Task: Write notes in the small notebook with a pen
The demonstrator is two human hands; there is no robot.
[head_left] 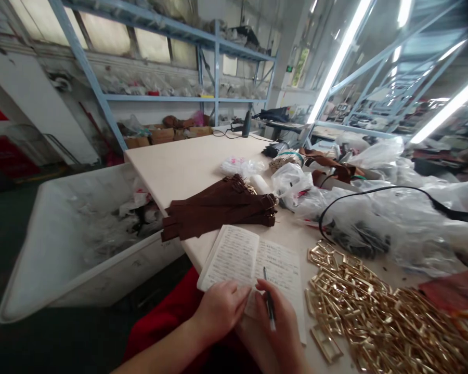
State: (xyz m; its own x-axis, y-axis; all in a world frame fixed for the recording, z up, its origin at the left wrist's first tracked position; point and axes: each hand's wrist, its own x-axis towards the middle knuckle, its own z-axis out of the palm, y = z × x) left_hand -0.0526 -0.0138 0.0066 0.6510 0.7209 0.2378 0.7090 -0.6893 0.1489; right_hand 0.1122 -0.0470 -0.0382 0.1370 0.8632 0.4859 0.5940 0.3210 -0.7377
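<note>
An open notebook (234,254) with handwritten lines on its pages lies at the near edge of the table. My left hand (223,307) is closed at the notebook's lower middle, fingers curled against the pages by the fold; the fingertips are partly hidden. Over the right-hand page, my right hand (278,317) grips a dark pen (270,306), which slants between thumb and fingers. Just beyond the notebook is a stack of dark brown strips (222,208) with metal bits at one end. To the right of my right hand spreads a heap of gold-coloured rectangular buckles (366,311).
A white bin (81,275) with plastic bags inside stands left of the table (167,161). Clear plastic bags (413,228) and a black strap (378,190) crowd the right side. A dark bottle-like object (247,124) stands at the far end, before blue shelving (159,97).
</note>
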